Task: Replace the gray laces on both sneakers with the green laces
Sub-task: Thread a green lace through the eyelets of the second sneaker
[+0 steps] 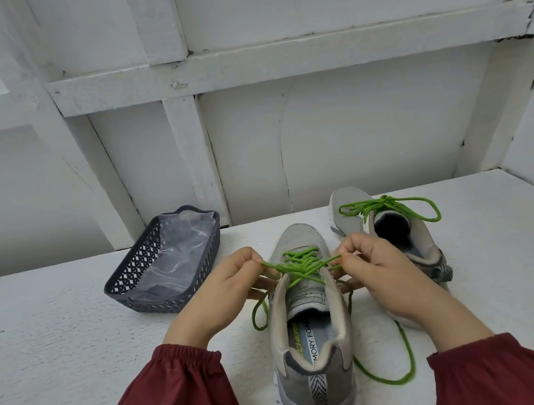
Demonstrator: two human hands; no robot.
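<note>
White rough tabletop (73,352), white panelled wall (350,120) behind. Near sneaker (314,379) at centre, heel toward camera, green lace (297,262) crossed through its eyelets. Left hand (223,292) and right hand (382,264) each pinch a strand. Far sneaker (351,205) behind right, green bow (388,203) tied. Gray basket (131,274) at left.

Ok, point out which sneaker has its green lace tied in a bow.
The far sneaker, on the right: its green lace ends in a bow. On the near sneaker the lace is untied, pinched by the left hand and right hand.
</note>
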